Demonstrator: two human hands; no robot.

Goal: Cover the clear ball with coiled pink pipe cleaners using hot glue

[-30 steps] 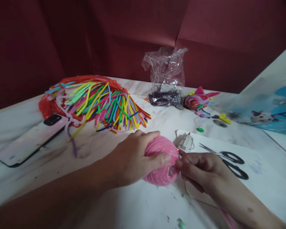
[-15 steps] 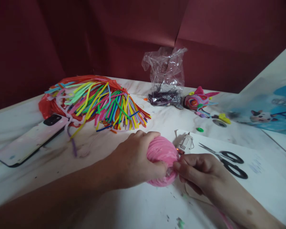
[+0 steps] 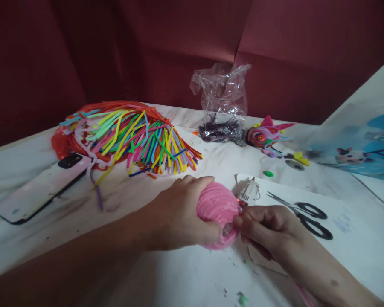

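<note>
A pink ball wound from fuzzy pipe cleaner (image 3: 216,204) sits in the middle of the white table (image 3: 179,277). My left hand (image 3: 179,213) wraps around its left side, thumb pressed near its lower edge. My right hand (image 3: 269,228) pinches the ball's right edge with closed fingertips; what it pinches looks like the pink strand's end, which trails off under my right wrist.
A heap of coloured pipe cleaners (image 3: 137,138) lies on a red bag at back left, a phone (image 3: 41,187) beside it. Black scissors (image 3: 307,213) and a small white tool (image 3: 249,189) rest on paper at right. A plastic bag (image 3: 222,106) and a colourful figure (image 3: 264,134) stand behind.
My left hand has turned the pink ball slightly and shifted its thumb lower. The right hand keeps its pinch at the ball's edge, almost still.
</note>
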